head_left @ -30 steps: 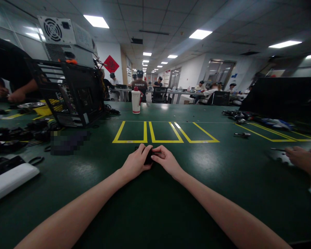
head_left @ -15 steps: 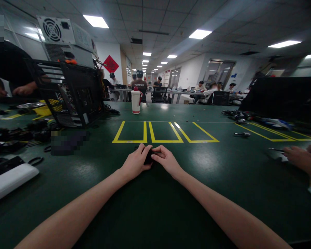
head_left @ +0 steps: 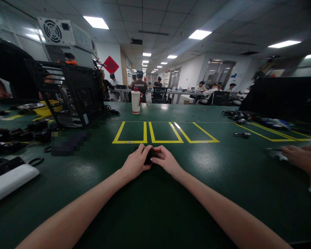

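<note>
A small black object (head_left: 148,157) sits between my two hands, just in front of the yellow tape outlines (head_left: 167,141) on the green table (head_left: 155,207). My left hand (head_left: 137,159) wraps round its left side, fingers over the top and thumb along the near side. My right hand (head_left: 166,159) pinches at its right side with thumb and fingertips. Much of the object is covered by my fingers, and its kind cannot be made out.
An open black computer case (head_left: 75,93) with power supplies (head_left: 64,34) on top stands at left. A white bottle (head_left: 135,102) is beyond the tape. Dark parts and a white bar-shaped thing (head_left: 12,183) lie at left. Another person's hand (head_left: 300,157) works at right, near a small tool (head_left: 242,135).
My hands stay in almost the same place, with the right fingers shifted slightly on the black object. The co-worker's hand at right has moved a little leftward.
</note>
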Tool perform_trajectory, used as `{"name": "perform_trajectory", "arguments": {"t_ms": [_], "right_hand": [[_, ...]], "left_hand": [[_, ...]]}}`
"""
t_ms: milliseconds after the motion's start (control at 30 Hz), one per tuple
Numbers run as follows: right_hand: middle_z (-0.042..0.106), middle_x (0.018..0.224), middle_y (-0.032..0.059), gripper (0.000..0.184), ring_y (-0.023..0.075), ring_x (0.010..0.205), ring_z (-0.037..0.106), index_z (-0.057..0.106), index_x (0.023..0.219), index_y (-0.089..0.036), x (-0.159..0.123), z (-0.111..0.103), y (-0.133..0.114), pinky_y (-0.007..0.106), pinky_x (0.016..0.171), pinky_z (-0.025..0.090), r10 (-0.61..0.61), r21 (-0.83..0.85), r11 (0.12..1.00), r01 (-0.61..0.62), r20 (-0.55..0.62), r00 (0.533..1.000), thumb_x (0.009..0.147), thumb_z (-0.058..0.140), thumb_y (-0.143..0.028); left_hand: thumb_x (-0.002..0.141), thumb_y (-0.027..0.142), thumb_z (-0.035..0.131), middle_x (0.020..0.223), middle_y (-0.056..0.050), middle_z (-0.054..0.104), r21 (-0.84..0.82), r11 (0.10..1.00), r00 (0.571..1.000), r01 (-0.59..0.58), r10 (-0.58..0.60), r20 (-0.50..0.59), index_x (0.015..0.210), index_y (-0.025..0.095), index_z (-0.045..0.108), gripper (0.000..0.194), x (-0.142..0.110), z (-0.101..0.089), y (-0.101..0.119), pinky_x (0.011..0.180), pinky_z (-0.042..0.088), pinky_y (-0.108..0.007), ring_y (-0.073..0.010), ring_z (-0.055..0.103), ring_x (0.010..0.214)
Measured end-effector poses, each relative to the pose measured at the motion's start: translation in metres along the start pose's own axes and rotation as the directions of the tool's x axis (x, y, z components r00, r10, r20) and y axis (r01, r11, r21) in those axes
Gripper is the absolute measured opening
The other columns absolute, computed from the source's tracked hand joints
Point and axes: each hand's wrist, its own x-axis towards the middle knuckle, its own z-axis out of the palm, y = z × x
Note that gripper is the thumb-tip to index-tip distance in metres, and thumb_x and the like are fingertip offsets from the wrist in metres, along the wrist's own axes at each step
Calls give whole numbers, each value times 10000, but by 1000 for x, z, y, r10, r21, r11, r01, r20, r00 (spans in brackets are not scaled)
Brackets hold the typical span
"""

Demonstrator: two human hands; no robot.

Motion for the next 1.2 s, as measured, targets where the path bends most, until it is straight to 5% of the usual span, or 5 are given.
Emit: {"name": "perform_trajectory", "arguments": {"t_ms": [200, 333, 700, 933, 1200], "right_hand": [[564, 923, 16, 180, 158, 933, 550, 508, 883, -193, 1, 2, 4, 348, 862, 425, -71, -1, 997, 71, -48, 996, 720, 553, -253], [555, 1018, 44, 310, 171, 982, 526, 502, 987, -193, 3, -2, 6, 374, 899, 394, 6, -33, 999, -9, -90, 996, 695, 582, -260], [564, 990, 19, 230, 170, 986, 532, 507, 909, -199, -1, 2, 0, 371, 890, 409, -17, 36, 999, 18, -23, 1000, 695, 581, -239], [525, 1095, 52, 353, 191, 1038, 499, 487, 1034, -205, 1, -3, -1, 408, 914, 381, 84, 1, 996, -84, 0, 996, 696, 582, -234], [566, 963, 12, 234, 170, 965, 547, 499, 872, -197, 2, 0, 1, 366, 878, 418, -16, 92, 996, 13, 26, 1000, 666, 607, -222]], "left_hand": [[713, 298, 549, 1099, -56, 365, 5, 1000, 1000, 7, -7, -3, 1195, 257, 232, 578, 1, 1, 1, 695, 473, -324, -202, 518, 898], [699, 284, 569, 1099, -56, 366, 3, 1000, 1000, 1, -1, -1, 1195, 248, 234, 600, 0, 0, 0, 699, 470, -313, -195, 520, 890], [704, 281, 557, 1113, -52, 360, 6, 1000, 1000, 17, -17, 15, 1199, 260, 213, 603, 0, 0, 1, 689, 470, -308, -198, 521, 897], [693, 277, 573, 1128, -48, 354, -13, 1000, 1000, 14, -14, 13, 1190, 261, 230, 604, 0, -1, 0, 711, 472, -308, -196, 517, 908], [707, 265, 555, 1101, -50, 370, -17, 1000, 1000, 17, -17, 22, 1186, 260, 235, 576, 1, -3, 3, 708, 468, -317, -196, 523, 900]]}}
